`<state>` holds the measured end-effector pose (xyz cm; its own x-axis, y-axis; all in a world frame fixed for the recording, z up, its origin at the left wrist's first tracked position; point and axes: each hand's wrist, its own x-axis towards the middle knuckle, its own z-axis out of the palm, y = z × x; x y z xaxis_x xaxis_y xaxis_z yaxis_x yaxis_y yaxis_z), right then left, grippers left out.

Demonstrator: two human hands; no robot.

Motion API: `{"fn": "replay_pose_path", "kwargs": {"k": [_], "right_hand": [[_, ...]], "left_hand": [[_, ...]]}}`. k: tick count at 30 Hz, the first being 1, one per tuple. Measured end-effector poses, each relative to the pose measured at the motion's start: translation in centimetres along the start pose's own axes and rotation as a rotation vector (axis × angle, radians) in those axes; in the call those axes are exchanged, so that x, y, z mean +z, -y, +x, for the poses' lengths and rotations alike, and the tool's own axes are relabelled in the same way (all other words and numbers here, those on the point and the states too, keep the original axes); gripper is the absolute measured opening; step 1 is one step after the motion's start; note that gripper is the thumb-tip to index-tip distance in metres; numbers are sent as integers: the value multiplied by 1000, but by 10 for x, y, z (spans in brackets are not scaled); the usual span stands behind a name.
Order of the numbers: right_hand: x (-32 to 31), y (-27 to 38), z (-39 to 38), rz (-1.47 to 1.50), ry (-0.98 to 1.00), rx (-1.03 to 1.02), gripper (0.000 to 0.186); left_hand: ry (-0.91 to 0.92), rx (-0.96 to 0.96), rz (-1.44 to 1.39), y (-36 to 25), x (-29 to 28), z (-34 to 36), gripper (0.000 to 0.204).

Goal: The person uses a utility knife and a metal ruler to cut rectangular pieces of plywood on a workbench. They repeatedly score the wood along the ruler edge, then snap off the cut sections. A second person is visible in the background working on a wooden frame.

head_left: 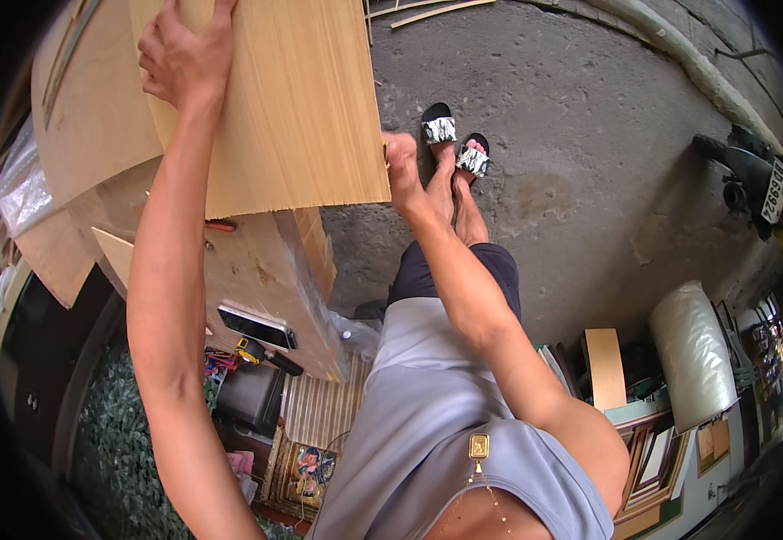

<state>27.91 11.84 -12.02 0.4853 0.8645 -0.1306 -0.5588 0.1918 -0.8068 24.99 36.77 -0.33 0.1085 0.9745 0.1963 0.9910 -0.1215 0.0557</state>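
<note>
A wide sheet of light wood veneer or thin plywood (297, 108) lies over the left side of the bench, its straight edge facing right. My left hand (189, 54) presses on its far part, fingers spread and some bent. At the sheet's right edge, near its close corner, my right hand (402, 166) is closed with the fingers curled. A small dark bit shows between those fingers and the edge, too hidden to name. Under the sheet's near edge pokes an orange-handled tool (221, 225).
On the worn bench (261, 270) lie a phone (256, 327) and a yellow-and-black tool (265, 354). More thin sheets (85, 117) spread at far left. A motorbike (765, 193) stands at right, above a plastic-wrapped roll (693, 355) and stacked frames (657, 459).
</note>
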Motion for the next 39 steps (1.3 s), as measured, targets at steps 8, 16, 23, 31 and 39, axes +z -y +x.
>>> {"fn": "replay_pose_path", "kwargs": {"k": [8,16,23,31,39], "right_hand": [[-5,-5,-17,-24,21,31,70],[-6,0,-33,-7,36,79,72],[-8,3,-39,-48,47,71,70],[-59,8,-41,-558,30,20,64],[-122,102,19,-985,169,45,48]], "left_hand": [[1,7,6,-2,2,2,82],[-35,20,-2,-1,4,1,80],[-50,9,27,0,4,2,81],[-107,57,7,-3,4,-2,73],[-8,50,-82,7,8,5,94]]}}
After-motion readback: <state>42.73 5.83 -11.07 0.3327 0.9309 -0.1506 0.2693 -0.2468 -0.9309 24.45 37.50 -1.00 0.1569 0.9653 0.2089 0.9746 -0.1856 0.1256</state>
